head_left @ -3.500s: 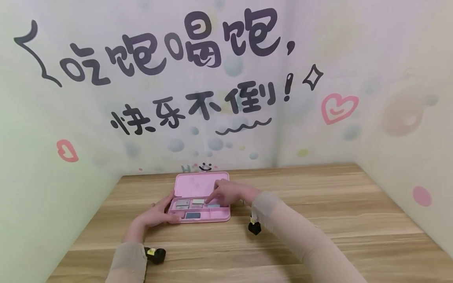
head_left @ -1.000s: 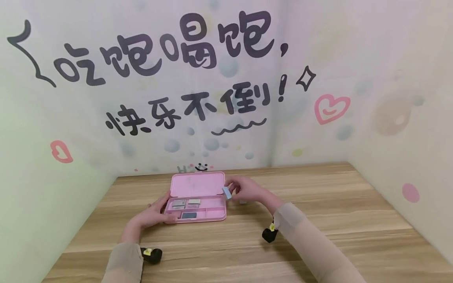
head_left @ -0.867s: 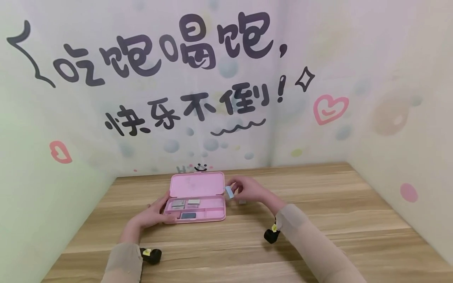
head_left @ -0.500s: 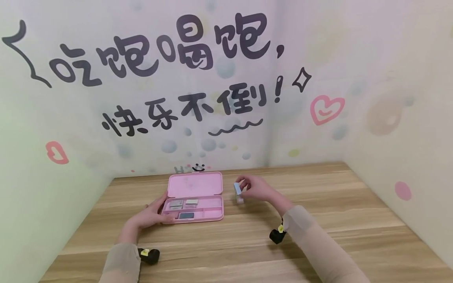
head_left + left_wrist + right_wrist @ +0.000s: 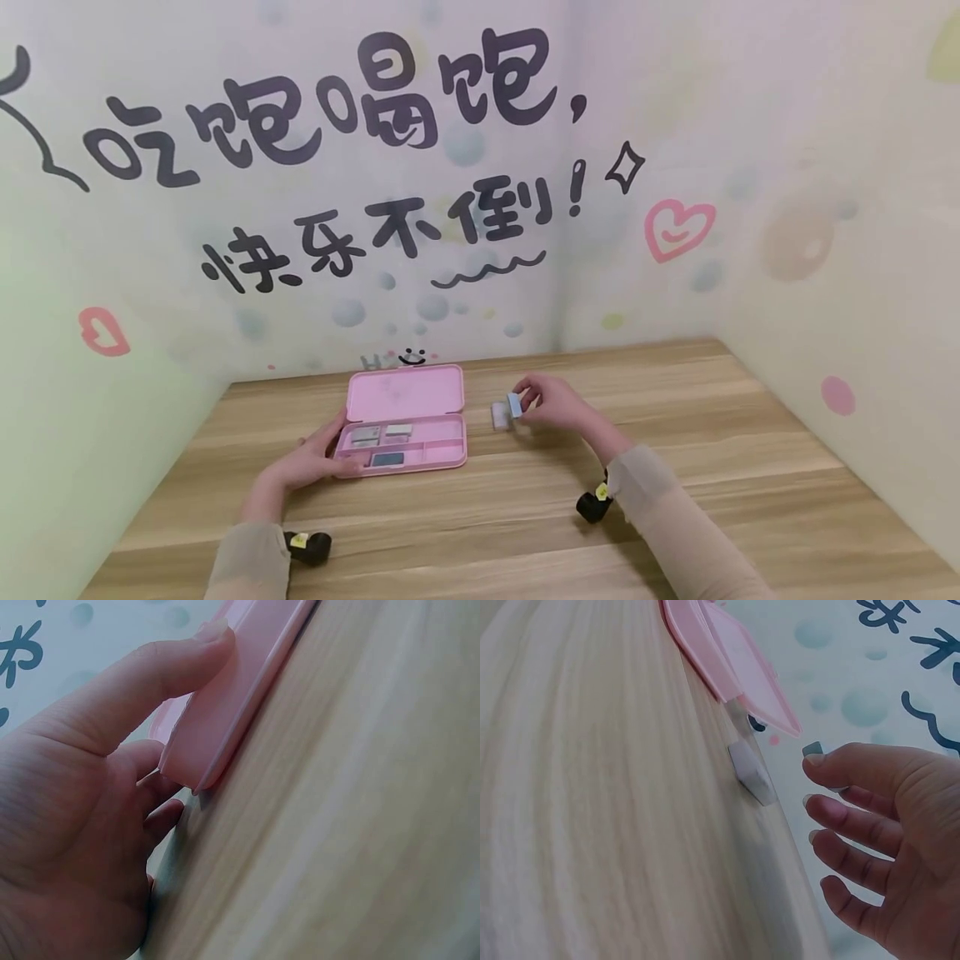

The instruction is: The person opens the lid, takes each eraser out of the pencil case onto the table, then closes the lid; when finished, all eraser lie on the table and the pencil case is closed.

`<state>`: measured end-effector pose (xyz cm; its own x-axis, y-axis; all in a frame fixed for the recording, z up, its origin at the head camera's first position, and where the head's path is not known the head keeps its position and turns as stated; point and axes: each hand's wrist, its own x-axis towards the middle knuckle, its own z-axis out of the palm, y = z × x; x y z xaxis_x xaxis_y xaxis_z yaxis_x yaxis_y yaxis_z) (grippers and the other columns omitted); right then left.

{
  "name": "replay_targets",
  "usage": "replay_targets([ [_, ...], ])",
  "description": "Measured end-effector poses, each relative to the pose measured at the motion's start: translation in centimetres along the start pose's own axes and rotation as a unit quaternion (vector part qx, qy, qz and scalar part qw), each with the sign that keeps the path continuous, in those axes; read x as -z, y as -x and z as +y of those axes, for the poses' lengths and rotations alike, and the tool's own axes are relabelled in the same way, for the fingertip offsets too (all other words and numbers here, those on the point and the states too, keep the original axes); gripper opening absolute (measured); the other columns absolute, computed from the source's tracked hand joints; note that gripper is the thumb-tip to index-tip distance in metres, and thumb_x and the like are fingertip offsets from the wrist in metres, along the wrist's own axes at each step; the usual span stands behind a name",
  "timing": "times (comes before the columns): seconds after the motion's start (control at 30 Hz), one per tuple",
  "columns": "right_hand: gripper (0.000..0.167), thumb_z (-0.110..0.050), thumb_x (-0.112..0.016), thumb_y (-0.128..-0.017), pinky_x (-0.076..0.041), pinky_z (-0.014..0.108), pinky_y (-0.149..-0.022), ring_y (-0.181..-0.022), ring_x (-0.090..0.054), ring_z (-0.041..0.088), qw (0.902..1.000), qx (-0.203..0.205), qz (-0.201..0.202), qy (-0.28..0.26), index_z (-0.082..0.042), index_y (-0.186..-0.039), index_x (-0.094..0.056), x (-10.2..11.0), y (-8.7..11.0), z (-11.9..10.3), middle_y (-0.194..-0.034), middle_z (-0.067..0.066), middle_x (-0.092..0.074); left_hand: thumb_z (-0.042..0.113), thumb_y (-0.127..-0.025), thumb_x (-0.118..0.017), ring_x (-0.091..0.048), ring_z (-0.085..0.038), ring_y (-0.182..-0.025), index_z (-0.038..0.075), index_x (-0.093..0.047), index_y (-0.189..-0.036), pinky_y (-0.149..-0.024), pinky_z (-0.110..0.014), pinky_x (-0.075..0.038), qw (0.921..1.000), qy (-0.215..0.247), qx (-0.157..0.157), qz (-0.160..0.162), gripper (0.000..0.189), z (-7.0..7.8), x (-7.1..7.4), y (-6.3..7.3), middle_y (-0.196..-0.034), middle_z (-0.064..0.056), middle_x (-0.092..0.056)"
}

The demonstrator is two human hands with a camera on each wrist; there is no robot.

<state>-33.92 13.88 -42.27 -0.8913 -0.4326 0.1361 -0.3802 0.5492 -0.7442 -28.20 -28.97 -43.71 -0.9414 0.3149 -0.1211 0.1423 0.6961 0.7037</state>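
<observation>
The pink pencil case (image 5: 444, 455) lies open on the table, its lid (image 5: 406, 393) folded back toward the wall. My left hand (image 5: 306, 462) grips its left end, thumb over the front rim, the other fingers along the side. Inside are a grey-white block (image 5: 365, 435), a white block (image 5: 399, 430) and a dark blue-grey block (image 5: 387, 459). Right of the case, my right hand (image 5: 557, 406) pinches a light-blue eraser (image 5: 812, 750) between thumb and index finger, the other fingers loosely curved. A pale lilac eraser (image 5: 750, 774) sits on the table close beside it.
The wooden table (image 5: 480, 533) meets a printed wall sheet (image 5: 600, 275) just behind the case. A black wrist camera (image 5: 309, 547) hangs at the left sleeve, another black camera (image 5: 592, 506) at the right.
My right hand has taken the light-blue eraser out of the case's rear compartment and carried it right, past the lilac eraser. The left hand keeps its place on the case. The head view has shifted slightly.
</observation>
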Motion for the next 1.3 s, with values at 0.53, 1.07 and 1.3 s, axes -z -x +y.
replay_targets([
  [0.53,0.035,-0.005,-0.079,-0.076,-0.049,0.029,-0.063,-0.075,-0.056,0.017,0.9994,-0.034,-0.001,-0.009,-0.003,-0.108,-0.064,0.0,0.2,1.3,-0.086,0.003,-0.063,0.042,-0.080,-0.076,0.001,-0.049,-0.142,0.009,-0.001,-0.156,-0.105,-0.068,0.012,0.9999,0.010,0.010,0.001,0.112,-0.5,0.1,0.3,-0.158,-0.026,-0.003],
  [1.07,0.036,-0.009,-0.080,-0.076,-0.047,0.030,-0.065,-0.074,-0.053,0.018,0.9975,-0.057,0.013,0.040,-0.005,-0.108,-0.065,-0.6,0.2,2.1,-0.084,0.002,-0.060,0.042,-0.079,-0.077,0.001,-0.049,-0.142,0.010,-0.003,-0.156,-0.106,-0.068,0.011,0.9999,0.008,0.009,0.002,0.112,0.1,0.0,0.3,-0.159,-0.026,-0.005],
  [1.3,0.038,-0.013,-0.081,-0.076,-0.044,0.030,-0.064,-0.071,-0.051,0.017,0.9957,-0.070,0.019,0.058,-0.006,-0.109,-0.066,-1.0,0.1,2.3,-0.081,0.001,-0.058,0.042,-0.079,-0.077,0.000,-0.047,-0.143,0.009,-0.002,-0.156,-0.107,-0.067,0.011,0.9999,0.002,0.015,-0.002,0.113,0.1,0.0,0.1,-0.158,-0.025,-0.005],
])
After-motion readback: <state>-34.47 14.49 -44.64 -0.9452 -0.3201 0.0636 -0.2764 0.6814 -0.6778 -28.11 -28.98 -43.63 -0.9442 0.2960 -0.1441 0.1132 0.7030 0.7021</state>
